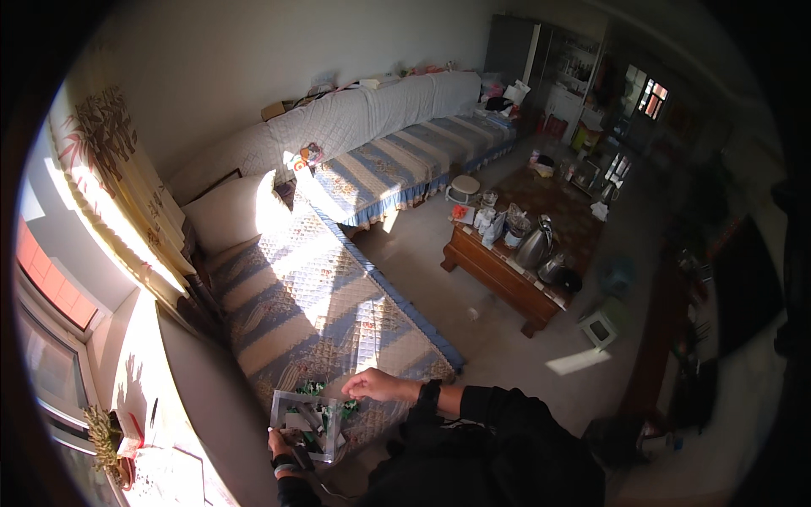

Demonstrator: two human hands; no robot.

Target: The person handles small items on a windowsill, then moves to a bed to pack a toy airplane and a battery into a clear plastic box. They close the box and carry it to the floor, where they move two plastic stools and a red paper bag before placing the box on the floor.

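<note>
A clear plastic box (274,412) is at the front edge of the striped quilted cover (279,342), and my left hand (279,442) grips its near left side. Inside show green and white pieces, a pale flat piece (295,421) and a dark elongated item, too small to name. More green and white pieces (312,387) lie on the cover past the box's far side, with another green cluster (349,409) to its right. My right hand (370,385) hovers just above that cluster, fingers bent to the left. Whether it pinches something small is not clear.
A wooden coffee table (500,275) on the right carries a steel kettle (535,247), jars and bags. A white stool (599,329) stands beside it. On the left, a sunlit windowsill (149,380) holds a potted plant (101,437). A cable (329,491) hangs near my left wrist.
</note>
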